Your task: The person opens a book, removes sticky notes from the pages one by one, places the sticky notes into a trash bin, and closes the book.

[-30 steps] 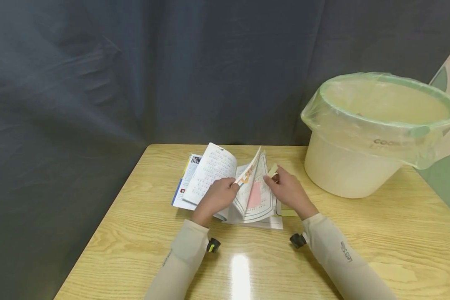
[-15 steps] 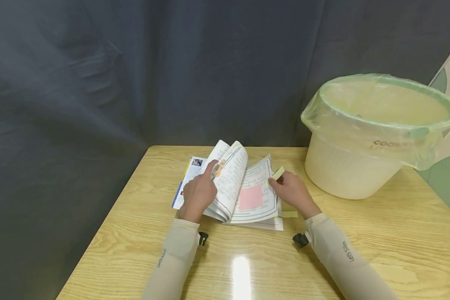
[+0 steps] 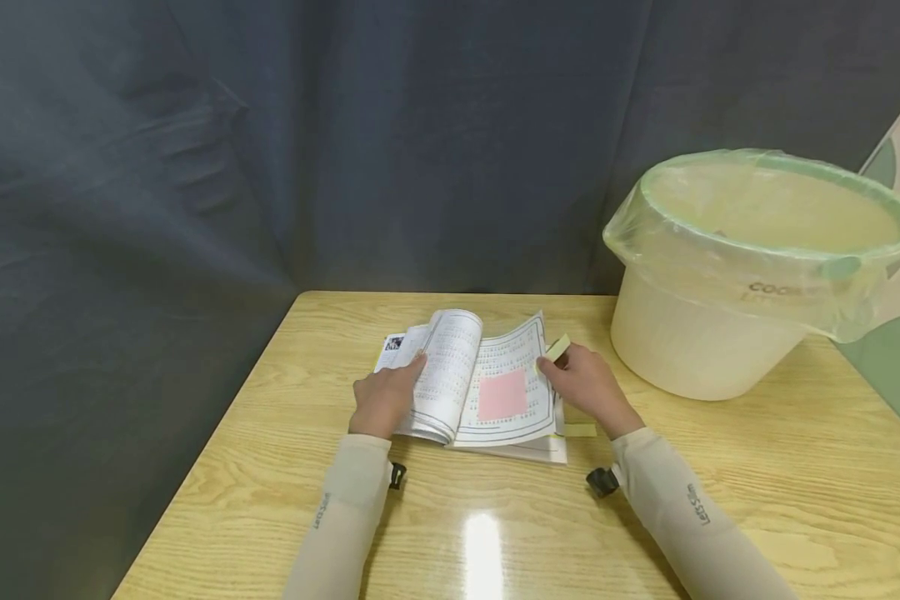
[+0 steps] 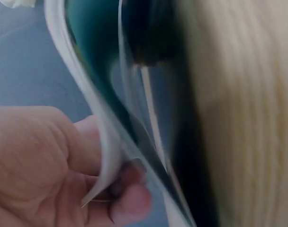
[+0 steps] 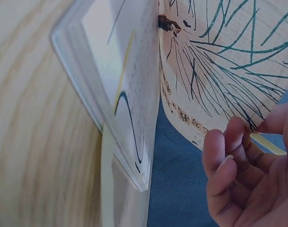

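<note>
An open book (image 3: 450, 367) lies on the wooden table, its left pages curving up. My left hand (image 3: 386, 400) grips that left stack at its outer edge; in the left wrist view the fingers curl around the blurred pages (image 4: 80, 71). On the right side, my right hand (image 3: 588, 387) pinches the outer edge of a lifted page (image 5: 238, 61), whose underside carries a green line drawing. A yellow sticky tab (image 3: 558, 346) pokes out at those fingertips. Flat on the page is a pink sticky note (image 3: 502, 395). Another yellow tab (image 3: 579, 430) sticks out lower down.
A large pale bucket (image 3: 690, 333) lined with a thin translucent bag (image 3: 727, 258) stands at the back right. Behind the wooden table (image 3: 480, 500) hangs a dark curtain (image 3: 450, 150).
My left hand has turned pages over to the left and moved left and down with them, uncovering the pink note fully. My right hand stays at the page edge, slightly lower than before.
</note>
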